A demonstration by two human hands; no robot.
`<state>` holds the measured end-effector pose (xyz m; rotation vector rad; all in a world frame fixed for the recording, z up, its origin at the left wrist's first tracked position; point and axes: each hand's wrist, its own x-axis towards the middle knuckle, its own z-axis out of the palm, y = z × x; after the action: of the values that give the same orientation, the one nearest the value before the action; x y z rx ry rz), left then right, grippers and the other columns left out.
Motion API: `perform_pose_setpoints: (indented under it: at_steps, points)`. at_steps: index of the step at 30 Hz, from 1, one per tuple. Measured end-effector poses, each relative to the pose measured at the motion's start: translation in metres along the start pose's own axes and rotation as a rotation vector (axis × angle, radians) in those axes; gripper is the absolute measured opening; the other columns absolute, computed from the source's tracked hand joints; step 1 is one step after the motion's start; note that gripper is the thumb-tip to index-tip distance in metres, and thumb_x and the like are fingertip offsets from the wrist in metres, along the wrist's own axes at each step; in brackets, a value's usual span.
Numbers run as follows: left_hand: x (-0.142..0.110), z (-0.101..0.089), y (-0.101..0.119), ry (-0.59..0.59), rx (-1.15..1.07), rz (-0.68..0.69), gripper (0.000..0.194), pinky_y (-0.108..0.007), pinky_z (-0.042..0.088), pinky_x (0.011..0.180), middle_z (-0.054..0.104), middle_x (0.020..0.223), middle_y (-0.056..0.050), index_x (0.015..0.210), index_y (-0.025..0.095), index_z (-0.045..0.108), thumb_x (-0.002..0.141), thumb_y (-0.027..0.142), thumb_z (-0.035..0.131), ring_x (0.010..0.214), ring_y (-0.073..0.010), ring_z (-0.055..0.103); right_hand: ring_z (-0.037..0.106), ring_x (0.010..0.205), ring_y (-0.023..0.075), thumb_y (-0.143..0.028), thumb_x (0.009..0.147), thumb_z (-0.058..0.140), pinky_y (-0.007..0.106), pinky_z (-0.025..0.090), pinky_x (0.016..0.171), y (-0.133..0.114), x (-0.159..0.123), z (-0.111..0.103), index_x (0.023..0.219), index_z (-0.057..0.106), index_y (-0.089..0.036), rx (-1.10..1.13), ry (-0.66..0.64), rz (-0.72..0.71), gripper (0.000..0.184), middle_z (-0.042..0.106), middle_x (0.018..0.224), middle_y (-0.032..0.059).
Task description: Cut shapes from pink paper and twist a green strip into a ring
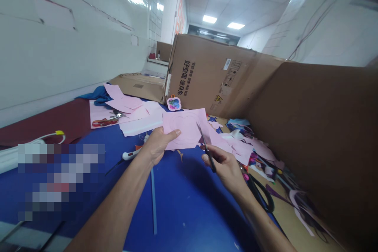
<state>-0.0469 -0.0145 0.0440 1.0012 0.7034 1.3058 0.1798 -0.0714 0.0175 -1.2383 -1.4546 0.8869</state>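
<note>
Well, working across from the left, I can see a blue cloth (97, 95) bunched beyond the blue surface (177, 204), with red-handled scissors (106, 122) lying on loose pink paper (102, 116) and a white-handled craft knife (130, 154) nearer me. Next come the left hand (158, 145) and right hand (224, 169), held apart. The left pinches a pink paper sheet (189, 124), faintly marked with a heart outline, and lifts it clear of the surface. The right grips small dark scissors (208, 151), their blades at the sheet's right side. From here that sheet looks light, soft and liable to flop, so I'd hold it close to the blades, clear of the outline. Further right, black-handled scissors (260, 193) lie near paper scraps (254, 153) beside a tall cardboard panel (313, 134).
</note>
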Motion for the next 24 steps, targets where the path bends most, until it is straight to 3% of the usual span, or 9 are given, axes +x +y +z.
perform_pose_setpoints:
  at_steps: [10, 24]
  points:
    - [0.0012, -0.0009, -0.0014, -0.003, -0.013, 0.010, 0.044, -0.042, 0.058, 0.087, 0.082, 0.091, -0.013, 0.114, 0.012, 0.079, 0.074, 0.026, 0.090, 0.087, -0.0272, 0.076, 0.046, 0.068, 0.0155, -0.055, 0.079, 0.083, 0.030, 0.034, 0.062, 0.0024, 0.0000, -0.0013, 0.116, 0.081, -0.019, 0.018, -0.013, 0.006, 0.051, 0.061, 0.075, 0.0009]
    - [0.0019, -0.0014, -0.0033, 0.005, -0.028, 0.005, 0.041, -0.042, 0.059, 0.090, 0.083, 0.096, -0.013, 0.115, 0.012, 0.079, 0.076, 0.022, 0.088, 0.088, -0.0260, 0.077, 0.044, 0.066, 0.0156, -0.057, 0.077, 0.082, 0.030, 0.031, 0.060, -0.0002, 0.0007, -0.0007, 0.114, 0.081, -0.018, -0.004, -0.011, -0.002, 0.053, 0.058, 0.071, 0.0008]
